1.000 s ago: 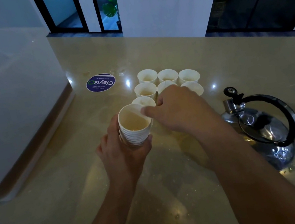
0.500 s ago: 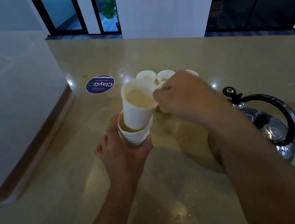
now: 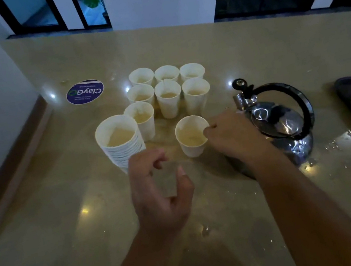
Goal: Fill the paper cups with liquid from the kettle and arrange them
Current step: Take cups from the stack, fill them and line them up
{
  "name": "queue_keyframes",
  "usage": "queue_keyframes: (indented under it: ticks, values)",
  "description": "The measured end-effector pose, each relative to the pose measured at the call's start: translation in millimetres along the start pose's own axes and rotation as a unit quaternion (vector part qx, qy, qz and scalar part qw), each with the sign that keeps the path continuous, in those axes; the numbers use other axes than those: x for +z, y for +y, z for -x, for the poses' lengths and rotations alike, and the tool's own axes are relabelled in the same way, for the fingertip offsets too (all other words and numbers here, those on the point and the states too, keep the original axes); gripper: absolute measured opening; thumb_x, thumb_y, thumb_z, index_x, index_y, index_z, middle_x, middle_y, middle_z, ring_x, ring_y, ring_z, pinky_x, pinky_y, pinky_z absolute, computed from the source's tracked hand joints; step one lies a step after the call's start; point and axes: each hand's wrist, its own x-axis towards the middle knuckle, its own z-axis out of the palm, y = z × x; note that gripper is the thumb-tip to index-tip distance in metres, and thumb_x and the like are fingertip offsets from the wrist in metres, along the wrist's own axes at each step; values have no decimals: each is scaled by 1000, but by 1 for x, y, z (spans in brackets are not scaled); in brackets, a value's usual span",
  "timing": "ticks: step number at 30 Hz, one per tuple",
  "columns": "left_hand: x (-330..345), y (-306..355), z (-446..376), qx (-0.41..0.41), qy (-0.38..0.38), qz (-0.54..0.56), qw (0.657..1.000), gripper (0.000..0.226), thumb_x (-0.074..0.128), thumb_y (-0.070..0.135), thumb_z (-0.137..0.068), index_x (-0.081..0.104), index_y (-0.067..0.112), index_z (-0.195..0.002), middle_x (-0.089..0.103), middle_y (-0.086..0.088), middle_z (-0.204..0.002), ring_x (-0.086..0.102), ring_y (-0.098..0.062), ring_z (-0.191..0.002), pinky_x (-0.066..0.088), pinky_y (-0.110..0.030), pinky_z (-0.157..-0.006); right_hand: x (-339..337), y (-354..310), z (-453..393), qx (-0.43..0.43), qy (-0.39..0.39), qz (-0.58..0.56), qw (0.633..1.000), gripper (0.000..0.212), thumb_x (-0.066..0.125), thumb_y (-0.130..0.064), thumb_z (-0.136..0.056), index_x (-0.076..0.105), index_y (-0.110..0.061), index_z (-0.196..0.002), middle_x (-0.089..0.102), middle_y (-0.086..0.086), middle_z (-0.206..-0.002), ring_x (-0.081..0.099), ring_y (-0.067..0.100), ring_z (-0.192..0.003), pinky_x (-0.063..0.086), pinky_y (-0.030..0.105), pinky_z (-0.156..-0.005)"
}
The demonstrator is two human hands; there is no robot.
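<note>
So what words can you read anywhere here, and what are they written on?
"ClayG": on the round blue sticker stuck to the counter; it reads upside down from this view, with a green ring after the G.
Small lines of print under that word on the same sticker: too small and blurred to read.
Paper cups, stack of cups and kettle: no writing visible.

White paper cups (image 3: 168,97), a chrome kettle (image 3: 282,124) with black handle, a purple round sticker (image 3: 85,91), beige countertop (image 3: 71,210).
</note>
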Motion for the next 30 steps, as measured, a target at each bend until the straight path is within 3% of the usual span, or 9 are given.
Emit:
queue_keyframes:
  ticks: [5, 9, 12, 14, 16, 18, 22, 25, 30]
  values:
    - [18, 5, 12, -103, -78, 34, 991, 35, 60, 21, -83, 51, 26, -116, 53, 3, -97, 51, -9, -87, 40, -17, -78, 8, 4, 0, 12, 9, 13, 1000, 14, 51, -26, -95, 58, -14, -92, 60, 8, -94, 52, 24, -83, 34, 30, -69]
    - [27, 7, 10, -112, -101, 37, 988, 35, 59, 19, -82, 50, 32, -114, 54, 6, -95, 51, -8, -84, 39, -13, -75, -11, 7, 14, 13, 2, -31, 999, 44, 49, -52, -100, 64, -12, -89, 63, 4, -88, 60, 24, -86, 48, 35, -77]
    - [34, 7, -1, -75, -116, 9, 990, 25, 61, 12, -80, 59, 16, -105, 55, 6, -94, 50, -2, -83, 38, -9, -73, -33, 11, 34, 6, 184, -109, 977, 51, 54, -55, -95, 57, -13, -66, 57, 1, -60, 58, 21, -61, 52, 39, -65]
    - [41, 7, -13, -49, -127, -8, 991, 19, 62, 6, -80, 62, 6, -98, 56, 3, -94, 49, 3, -83, 37, -6, -72, -43, 16, 43, -13, 356, -175, 918, 46, 60, -45, -94, 52, -12, -62, 51, -2, -56, 51, 19, -59, 46, 37, -64]
    - [51, 9, -28, -44, -140, -12, 989, 18, 62, 3, -80, 64, 8, -98, 57, 4, -95, 50, 2, -81, 36, -6, -72, -46, 23, 46, -58, 482, -180, 856, 36, 66, -38, -92, 52, -17, -66, 53, -8, -66, 53, 17, -71, 47, 39, -71]
    - [64, 13, -44, -62, -167, -7, 984, 20, 62, 5, -83, 66, 15, -99, 59, 9, -95, 52, -1, -82, 37, -7, -71, -43, 36, 41, -65, 531, -154, 831, 21, 70, -41, -87, 58, -24, -82, 52, -9, -92, 52, 17, -94, 45, 40, -85]
    - [98, 18, -75, -108, -267, -32, 957, 24, 58, 15, -91, 69, 24, -111, 65, 13, -107, 55, -2, -92, 44, -17, -78, -35, 67, 29, 11, 472, -203, 858, 36, 69, -49, -89, 57, -27, -116, 47, -7, -112, 52, 20, -109, 49, 41, -92]
    - [125, 17, -92, -102, -329, -61, 937, 32, 55, 18, -93, 67, 25, -123, 67, 12, -117, 56, -3, -97, 40, -17, -81, -37, 78, 26, 41, 444, -279, 851, 27, 67, -45, -93, 62, -27, -113, 52, -7, -95, 54, 7, -88, 43, 14, -73]
    - [151, 13, -117, -81, -369, -86, 922, 32, 55, 12, -95, 67, 21, -124, 68, 6, -119, 57, -7, -97, 43, -23, -81, -46, 83, 19, 90, 388, -360, 844, 33, 64, -57, -91, 75, -26, -98, 67, -13, -85, 61, -3, -78, 44, 11, -68]
